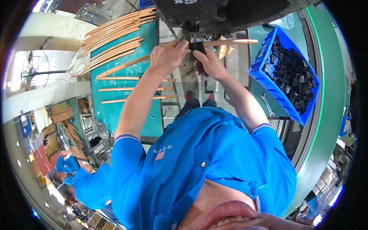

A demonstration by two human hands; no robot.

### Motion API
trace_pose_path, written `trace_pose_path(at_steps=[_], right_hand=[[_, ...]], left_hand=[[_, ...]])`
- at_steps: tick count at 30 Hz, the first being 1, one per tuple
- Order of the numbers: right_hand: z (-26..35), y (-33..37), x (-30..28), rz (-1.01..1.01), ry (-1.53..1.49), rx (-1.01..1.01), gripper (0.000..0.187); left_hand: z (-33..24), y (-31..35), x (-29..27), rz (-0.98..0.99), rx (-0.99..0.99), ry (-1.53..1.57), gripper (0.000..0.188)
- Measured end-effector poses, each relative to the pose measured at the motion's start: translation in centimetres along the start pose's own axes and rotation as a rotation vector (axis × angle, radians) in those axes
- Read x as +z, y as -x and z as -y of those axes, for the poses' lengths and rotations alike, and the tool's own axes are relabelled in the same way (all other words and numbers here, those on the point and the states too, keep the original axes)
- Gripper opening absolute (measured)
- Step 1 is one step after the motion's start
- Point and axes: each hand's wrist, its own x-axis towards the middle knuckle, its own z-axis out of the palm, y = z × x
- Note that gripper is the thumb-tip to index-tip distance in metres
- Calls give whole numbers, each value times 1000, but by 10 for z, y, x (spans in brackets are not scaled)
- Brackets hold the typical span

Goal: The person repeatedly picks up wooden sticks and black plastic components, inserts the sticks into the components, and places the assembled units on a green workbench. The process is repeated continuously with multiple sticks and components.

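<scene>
My left hand point(166, 55) grips a long copper-coloured tube point(230, 41) that runs across the view in front of a dark machine point(214, 15). My right hand point(209, 63) pinches a small black part point(197, 46) that sits around the tube, right beside my left fingers. The tube's right end sticks out bare past the black part; its left stretch point(122, 66) passes behind my left hand and lies over the green table point(122, 107).
Several more copper tubes point(115, 32) lie in rows on the green table at the left. A blue bin point(268, 73) full of small black parts stands at the right, with a wrench point(267, 104) below it. Another person in blue point(69, 165) works at the lower left.
</scene>
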Motion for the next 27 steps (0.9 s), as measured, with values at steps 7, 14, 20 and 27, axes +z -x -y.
trace_pose_path(at_steps=[7,14,20,27], right_hand=[[5,-30,12,-225,17,-12,36],[13,-24,-1,-18,-281,211,35],[-29,-53,-91,0,779,314,39],[-105,-157,-91,-648,1231,-422,53]], left_hand=[[36,-27,20,-129,124,108,22],[41,-43,20,274,-44,152,25],[67,-36,4,341,-79,145,32],[56,-49,-7,437,-55,16,31]])
